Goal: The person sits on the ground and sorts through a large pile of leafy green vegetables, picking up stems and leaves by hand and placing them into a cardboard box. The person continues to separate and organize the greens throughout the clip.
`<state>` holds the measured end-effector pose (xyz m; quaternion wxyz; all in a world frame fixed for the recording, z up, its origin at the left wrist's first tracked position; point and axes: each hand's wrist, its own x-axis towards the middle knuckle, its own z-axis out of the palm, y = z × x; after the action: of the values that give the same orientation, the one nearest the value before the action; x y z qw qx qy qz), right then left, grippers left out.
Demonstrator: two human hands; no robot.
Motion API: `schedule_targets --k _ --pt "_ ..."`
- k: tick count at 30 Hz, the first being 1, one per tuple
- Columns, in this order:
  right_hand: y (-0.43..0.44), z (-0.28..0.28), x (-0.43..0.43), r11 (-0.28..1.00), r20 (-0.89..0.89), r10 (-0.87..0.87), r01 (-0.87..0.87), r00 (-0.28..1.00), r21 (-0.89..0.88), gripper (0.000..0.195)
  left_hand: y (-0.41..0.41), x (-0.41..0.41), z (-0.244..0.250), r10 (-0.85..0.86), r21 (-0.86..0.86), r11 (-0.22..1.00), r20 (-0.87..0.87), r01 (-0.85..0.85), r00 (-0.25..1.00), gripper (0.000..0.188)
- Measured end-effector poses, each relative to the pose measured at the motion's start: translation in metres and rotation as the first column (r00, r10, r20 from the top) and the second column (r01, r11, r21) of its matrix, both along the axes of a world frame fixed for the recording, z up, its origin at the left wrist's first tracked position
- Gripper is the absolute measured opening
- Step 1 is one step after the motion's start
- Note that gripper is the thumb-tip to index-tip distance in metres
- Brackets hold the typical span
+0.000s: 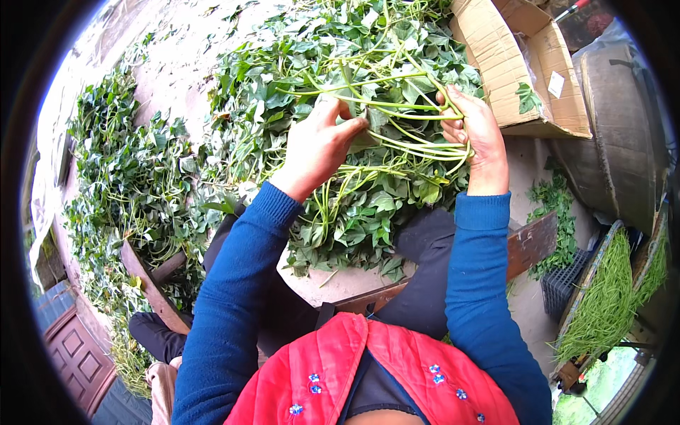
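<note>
A loose bunch of long green vine stems is gripped in my right hand, the stems fanning out to the left from its curled fingers. My left hand is at the far end of these stems, thumb and fingers bent towards each other. Stem ends and a pale leaf lie close around its fingertips; whether it pinches one is not clear. Under both hands spreads a large heap of leafy vines, with lobed leaves that look like sweet potato. More bare stems rest on the heap's near side.
An open cardboard box stands at the upper right, a leaf stuck on it. Thin green stems fill a tray at right, beside a black plastic crate. More vines cover the floor at left, near a wooden bench part.
</note>
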<state>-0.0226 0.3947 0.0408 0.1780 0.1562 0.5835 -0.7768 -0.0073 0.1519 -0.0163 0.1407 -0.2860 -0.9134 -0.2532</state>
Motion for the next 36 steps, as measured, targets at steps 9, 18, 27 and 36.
schedule_targets --k 9,18,27,36 --pt "0.017 -0.005 -0.003 0.993 -0.042 -0.105 0.107 0.994 0.053 0.024 -0.016 0.002 0.01 -0.094 -0.068 0.992 0.203 0.11 0.975 0.01" --pt "0.009 -0.003 -0.005 0.989 -0.062 -0.147 0.146 0.987 -0.022 0.026 -0.014 0.01 0.011 -0.28 0.109 0.96 0.316 0.258 0.907 0.012" --pt "0.001 -0.003 -0.008 0.975 -0.078 -0.22 0.216 0.972 -0.06 0.027 -0.009 0.018 0.003 -0.165 0.072 0.986 0.538 0.15 0.827 0.017" --pt "-0.004 -0.006 -0.015 0.921 -0.143 -0.387 0.388 0.911 -0.024 0.025 -0.013 0.007 -0.004 0.22 0.189 0.874 0.665 -0.447 0.713 0.022"
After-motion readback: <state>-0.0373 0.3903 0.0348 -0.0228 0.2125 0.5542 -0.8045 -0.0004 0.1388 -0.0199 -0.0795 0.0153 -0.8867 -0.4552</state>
